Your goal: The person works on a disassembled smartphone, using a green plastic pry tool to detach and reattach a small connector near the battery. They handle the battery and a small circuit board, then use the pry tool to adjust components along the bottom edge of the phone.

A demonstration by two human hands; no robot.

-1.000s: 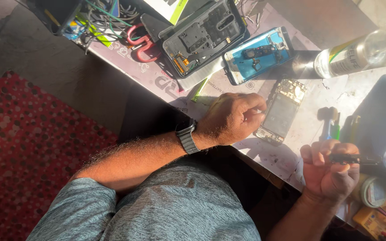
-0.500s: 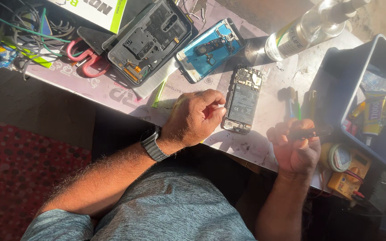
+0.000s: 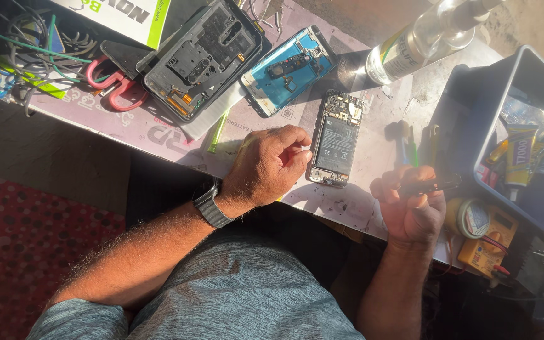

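Sunlit workbench [image 3: 373, 208]: left hand [image 3: 269, 167] curled (apparently empty) beside opened phone [image 3: 337, 148]; right hand [image 3: 410, 208] pinches tweezers [image 3: 432, 186].

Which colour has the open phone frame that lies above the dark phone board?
The phone frame is bright blue inside with a pale rim; the head view shows it best.

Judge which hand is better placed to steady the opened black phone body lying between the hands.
Left, probably. The left hand rests curled at the edge of the opened black phone body, with no tool visible in it. The right hand sits farther off and already grips a thin dark tool.
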